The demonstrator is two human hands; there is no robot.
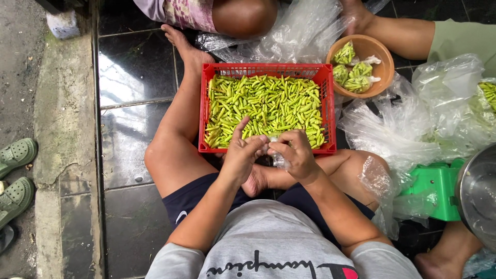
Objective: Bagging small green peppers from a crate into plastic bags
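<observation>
Head view: both hands' fingers (258, 146) pinch what seems a small clear bag (277, 157) at the red crate's (268, 70) near edge.

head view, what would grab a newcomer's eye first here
The red crate full of green chillies sits at centre on the dark tiled floor, between the person's legs. Just below it the left hand and right hand meet over a small clear plastic bag. At upper right, an orange bowl holds tied bags of chillies.
</observation>
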